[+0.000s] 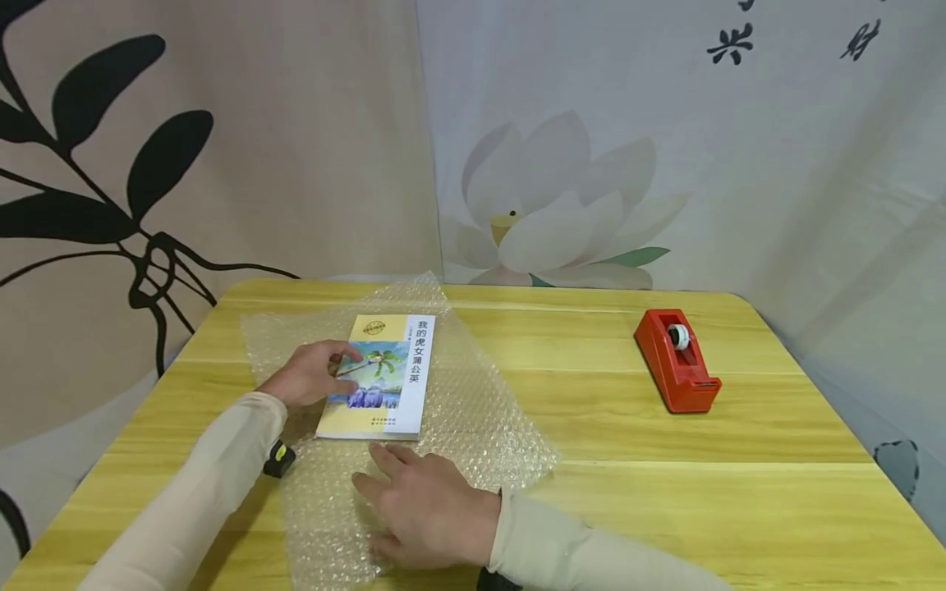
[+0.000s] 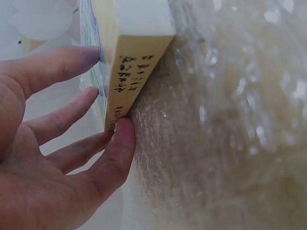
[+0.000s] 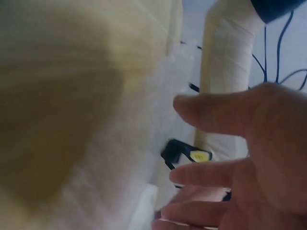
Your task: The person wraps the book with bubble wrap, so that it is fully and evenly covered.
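Note:
A paperback book (image 1: 415, 394) with a yellow, blue and white cover lies face up on a sheet of bubble wrap (image 1: 473, 410). My left hand (image 1: 310, 373) holds the book at its left side: in the left wrist view some fingertips (image 2: 93, 54) touch the cover, and another presses the edge beside the bubble wrap (image 2: 230, 96). Handwriting shows on that edge of the book (image 2: 129, 72). Just below the book, my right hand (image 1: 429, 505) is spread over the near part of the wrap, holding nothing. Whether it touches the wrap I cannot tell.
A red tape dispenser (image 1: 676, 361) with a small roll of tape stands at the right on the wooden table (image 1: 591, 509). Behind the table hangs a printed cloth (image 1: 340, 164). A black wrist device (image 1: 278, 460) sits under the left sleeve.

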Demonstrator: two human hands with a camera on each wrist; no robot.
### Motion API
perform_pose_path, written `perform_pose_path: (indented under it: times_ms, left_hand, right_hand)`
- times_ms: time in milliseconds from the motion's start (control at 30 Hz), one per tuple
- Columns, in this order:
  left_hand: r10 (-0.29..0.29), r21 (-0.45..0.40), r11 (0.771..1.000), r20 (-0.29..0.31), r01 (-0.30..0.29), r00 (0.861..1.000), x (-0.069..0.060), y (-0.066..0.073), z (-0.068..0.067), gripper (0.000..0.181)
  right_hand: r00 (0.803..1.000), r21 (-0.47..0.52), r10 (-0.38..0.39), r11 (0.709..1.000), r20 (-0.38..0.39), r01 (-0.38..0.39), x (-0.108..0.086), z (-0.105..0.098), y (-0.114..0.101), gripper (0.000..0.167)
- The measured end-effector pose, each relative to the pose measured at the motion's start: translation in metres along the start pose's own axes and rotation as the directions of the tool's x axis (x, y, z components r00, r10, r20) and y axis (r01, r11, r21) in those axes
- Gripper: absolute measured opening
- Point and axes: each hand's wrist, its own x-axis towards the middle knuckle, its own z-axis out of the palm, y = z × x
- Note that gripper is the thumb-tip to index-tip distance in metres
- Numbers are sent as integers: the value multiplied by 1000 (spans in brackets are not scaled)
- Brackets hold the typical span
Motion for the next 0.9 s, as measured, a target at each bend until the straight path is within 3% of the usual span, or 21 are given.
perform_pose_path:
  times_ms: [233,367,500,667,767,900]
  left_hand:
    - [6,3,1000,-3,-6,1000,-2,-1,-4,41]
    - [26,9,1000,-2,-26,1000,-4,-3,-7,41]
    - [32,4,999,-2,-32,1000,-5,-2,-8,41]
    - [53,12,999,11,-53,999,-6,-1,0,42]
    - [70,-7,998,27,-70,997,-10,-3,3,44]
    - [109,-45,993,65,-106,992,-23,-6,-5,45]
  right_hand:
    - [994,18,-103,995,27,102,-2,13,-8,77]
    - [993,5,-103,995,58,103,-1,18,-9,70]
    - [996,-22,-87,996,34,88,-2,20,-10,59]
    - [999,-42,-40,998,26,41,-8,25,-8,52]
    - [999,-50,-36,998,9,36,-10,26,-6,49]
    - [998,-38,-55,998,-27,54,-7,20,-2,43]
